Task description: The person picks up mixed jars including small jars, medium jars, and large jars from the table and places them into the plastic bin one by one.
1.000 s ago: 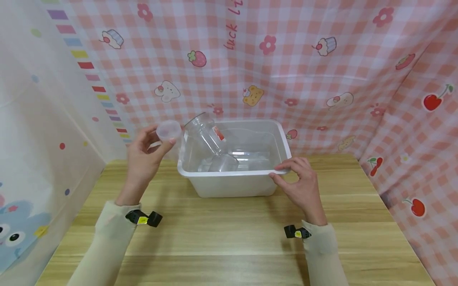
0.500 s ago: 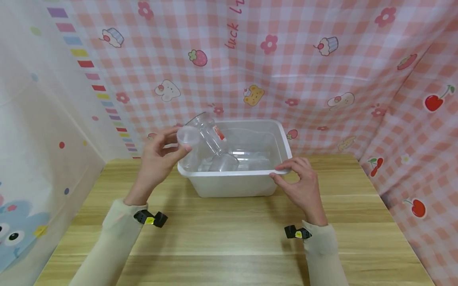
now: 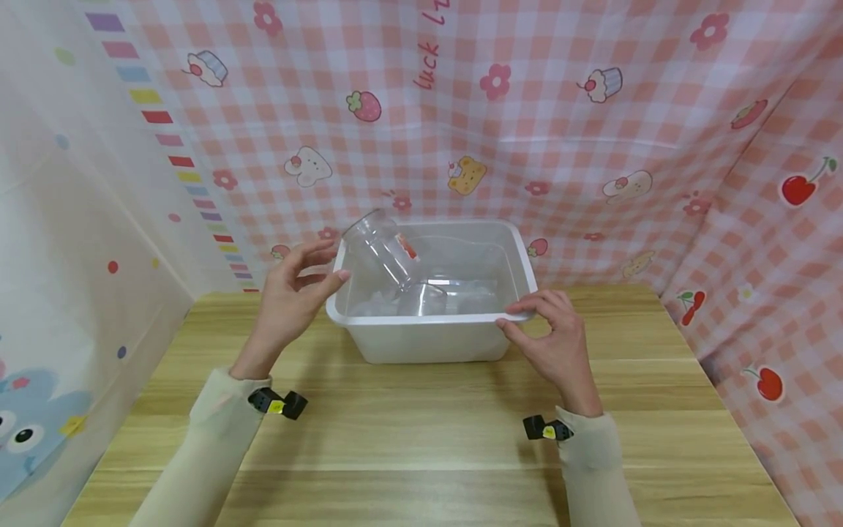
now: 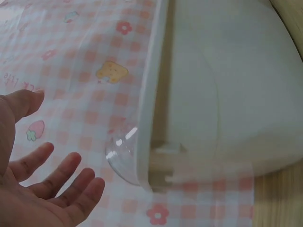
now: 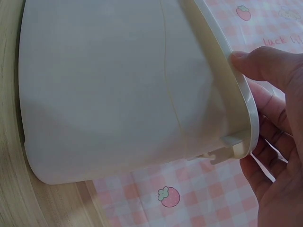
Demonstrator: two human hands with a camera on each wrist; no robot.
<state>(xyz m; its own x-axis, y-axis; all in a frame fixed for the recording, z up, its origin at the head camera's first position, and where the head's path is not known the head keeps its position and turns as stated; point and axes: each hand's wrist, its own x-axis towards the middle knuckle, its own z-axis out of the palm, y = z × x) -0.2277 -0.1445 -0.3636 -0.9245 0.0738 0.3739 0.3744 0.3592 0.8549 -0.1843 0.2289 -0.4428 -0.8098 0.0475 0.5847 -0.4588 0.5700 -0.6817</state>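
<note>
A white plastic tub [image 3: 431,340] stands on the table in the head view. A clear jar [image 3: 382,252] with a red label leans inside it, its upper end sticking out above the left rim. Other clear plastic pieces [image 3: 377,304] lie at the tub's bottom left, too faint to tell their kind. My left hand [image 3: 296,296] is at the tub's left rim, fingers and thumb spread apart with nothing between them, as the left wrist view confirms. My right hand [image 3: 553,333] grips the front right corner of the rim, thumb outside and fingers over the edge.
Wood-grain table [image 3: 421,439] lies in front of and beside the tub. A pink checked cloth [image 3: 527,132] hangs right behind it, with a white dotted cloth [image 3: 79,219] on the left side.
My left hand has moved right to the tub and let go of a clear container with a translucent round end inside it. The leaning jar has shifted slightly rightward. My right hand has stayed put.
</note>
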